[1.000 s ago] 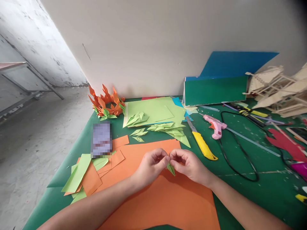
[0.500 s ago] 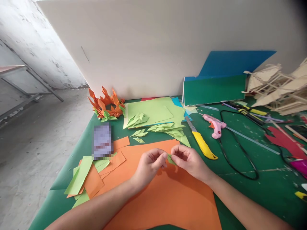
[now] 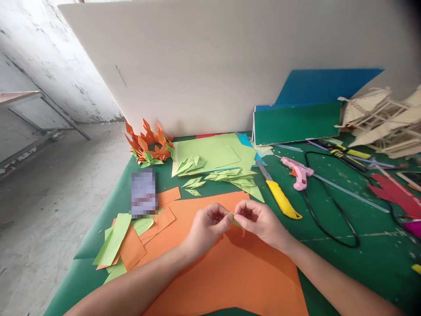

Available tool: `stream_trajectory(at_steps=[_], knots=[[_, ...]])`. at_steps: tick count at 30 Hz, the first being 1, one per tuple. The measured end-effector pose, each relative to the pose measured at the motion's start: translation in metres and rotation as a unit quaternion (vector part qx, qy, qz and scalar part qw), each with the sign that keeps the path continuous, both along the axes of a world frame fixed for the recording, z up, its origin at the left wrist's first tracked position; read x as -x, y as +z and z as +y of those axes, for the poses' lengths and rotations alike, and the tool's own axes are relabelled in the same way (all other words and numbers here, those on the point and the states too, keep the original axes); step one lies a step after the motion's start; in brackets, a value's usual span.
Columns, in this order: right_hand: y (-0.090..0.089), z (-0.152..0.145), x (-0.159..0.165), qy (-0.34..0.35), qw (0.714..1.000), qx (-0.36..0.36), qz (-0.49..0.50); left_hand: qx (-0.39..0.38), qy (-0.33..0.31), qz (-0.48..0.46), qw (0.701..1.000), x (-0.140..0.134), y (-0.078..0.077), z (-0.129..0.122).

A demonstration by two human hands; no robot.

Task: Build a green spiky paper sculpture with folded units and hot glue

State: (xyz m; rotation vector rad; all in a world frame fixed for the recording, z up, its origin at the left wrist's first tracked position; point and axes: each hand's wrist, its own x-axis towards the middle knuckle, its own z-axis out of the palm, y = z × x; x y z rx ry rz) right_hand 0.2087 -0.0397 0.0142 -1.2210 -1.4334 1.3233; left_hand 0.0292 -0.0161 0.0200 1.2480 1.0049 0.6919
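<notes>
Between the fingertips of both hands is a small piece of folded green paper [image 3: 234, 220], mostly hidden by the fingers. My left hand [image 3: 210, 226] pinches its left end, and my right hand [image 3: 258, 219] pinches the right end. Both hands are over a large orange paper sheet [image 3: 230, 272]. Beyond them lie several folded green paper leaves [image 3: 230, 175], some on a light green sheet [image 3: 213, 149]. An orange and green folded-paper crown [image 3: 149, 142] stands at the back left.
Cut green and orange paper strips [image 3: 113, 241] lie at left beside a blurred-out purple item [image 3: 144, 193]. To the right are a yellow utility knife [image 3: 281, 199], a pink glue gun [image 3: 297, 171] with its black cord, and a wooden model [image 3: 384, 123]. A white board [image 3: 197, 66] rises behind.
My left fingertips have closed in on the green paper and now grip it too; before, only the right hand held it. The whole view has shifted slightly.
</notes>
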Motion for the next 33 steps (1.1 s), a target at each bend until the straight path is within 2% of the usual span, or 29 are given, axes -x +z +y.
stream_trajectory(at_steps=[6,16,21,24,28,33], knots=[[0.003,0.001,0.003,-0.031,0.999,-0.026,-0.029,0.013,0.019,-0.008,1.000,0.002,0.000,0.001],[0.005,0.006,0.012,-0.044,0.994,-0.047,-0.086,0.034,0.020,-0.034,0.999,0.006,-0.001,0.003],[0.007,0.007,0.023,-0.037,0.990,-0.104,-0.090,0.037,0.046,-0.043,0.997,0.007,0.000,0.003],[0.007,0.007,0.028,-0.057,0.983,-0.144,-0.097,0.035,0.063,-0.047,0.996,0.007,-0.001,0.004],[0.006,0.003,0.028,-0.084,0.963,-0.210,-0.148,0.047,0.051,-0.054,0.996,0.006,-0.003,0.004],[0.000,0.003,0.015,-0.044,0.898,-0.370,-0.232,0.104,0.017,-0.060,0.993,0.007,-0.011,0.005]])
